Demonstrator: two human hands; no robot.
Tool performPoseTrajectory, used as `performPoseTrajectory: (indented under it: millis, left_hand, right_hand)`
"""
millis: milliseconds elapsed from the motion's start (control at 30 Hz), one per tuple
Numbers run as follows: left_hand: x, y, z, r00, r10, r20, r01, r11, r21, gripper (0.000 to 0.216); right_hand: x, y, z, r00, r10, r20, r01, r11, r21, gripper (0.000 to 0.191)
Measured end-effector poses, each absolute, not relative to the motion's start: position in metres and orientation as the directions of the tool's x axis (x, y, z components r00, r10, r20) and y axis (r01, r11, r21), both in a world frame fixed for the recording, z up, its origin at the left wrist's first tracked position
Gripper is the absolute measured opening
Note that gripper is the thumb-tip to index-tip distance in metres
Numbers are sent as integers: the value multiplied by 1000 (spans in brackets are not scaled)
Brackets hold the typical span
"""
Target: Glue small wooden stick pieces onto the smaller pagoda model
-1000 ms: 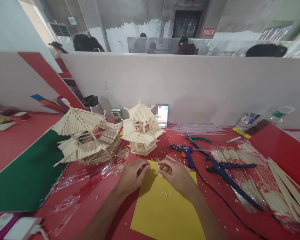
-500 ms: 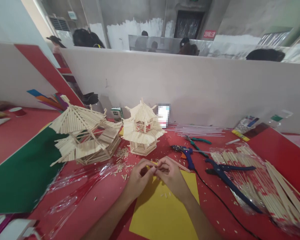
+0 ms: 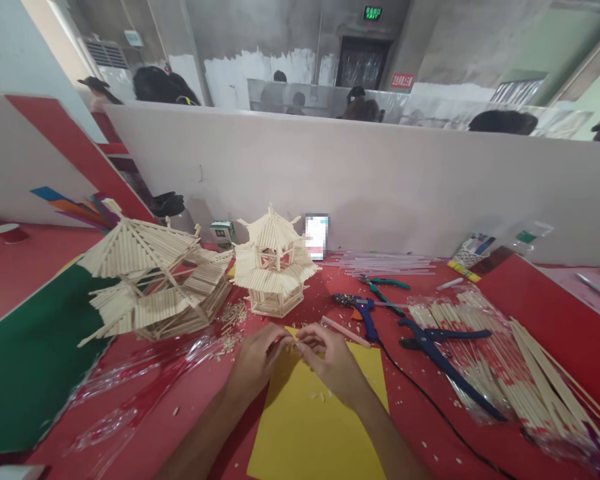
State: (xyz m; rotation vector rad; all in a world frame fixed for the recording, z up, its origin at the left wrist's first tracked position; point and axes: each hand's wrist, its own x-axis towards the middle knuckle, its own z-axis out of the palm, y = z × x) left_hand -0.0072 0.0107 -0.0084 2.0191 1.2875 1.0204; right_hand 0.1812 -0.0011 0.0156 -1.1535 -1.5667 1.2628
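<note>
My left hand (image 3: 257, 359) and my right hand (image 3: 330, 357) meet fingertip to fingertip over the far edge of a yellow sheet of paper (image 3: 316, 427). Both pinch a tiny piece between them that is too small to name. Small wooden bits lie scattered on the paper. Just beyond my hands stands a small two-tier pavilion of wooden sticks (image 3: 273, 270). A larger stick-built pavilion (image 3: 147, 280) leans to its left. A single wooden stick (image 3: 346, 331) lies right of my right hand.
A blue glue gun (image 3: 361, 310) with a black cord, green pliers (image 3: 384, 285), blue cutters (image 3: 443, 350) and a bag of chopsticks (image 3: 500, 360) lie on the right. A green board (image 3: 25, 360) and crumpled plastic wrap (image 3: 145, 380) are on the left. A white partition (image 3: 380, 180) closes the back.
My hands rose from lying apart on the yellow paper and came together in a pinch. The camera shifted slightly right, so everything drifted left.
</note>
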Motion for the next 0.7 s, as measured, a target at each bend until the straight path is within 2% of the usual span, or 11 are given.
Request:
performPoseTrajectory:
  millis: [100, 267, 500, 700]
  left_hand:
    - [-8, 10, -9, 253, 910, 329, 561, -415, 716, 21]
    - [-1, 7, -11, 221, 911, 348, 534, -411, 739, 19]
    - [-1, 8, -13, 210, 933, 294, 585, -361, 726, 19]
    - [0, 9, -15, 200, 941, 274, 588, -339, 734, 18]
  right_hand:
    - [180, 0, 13, -269, 963, 22, 88, 47, -995, 20]
    - [179, 3, 9, -217, 976, 29, 12, 33, -999, 21]
    - [179, 1, 14, -225, 970, 88, 112, 115, -987, 18]
    - [175, -3, 19, -219, 973, 67, 157, 103, -982, 16]
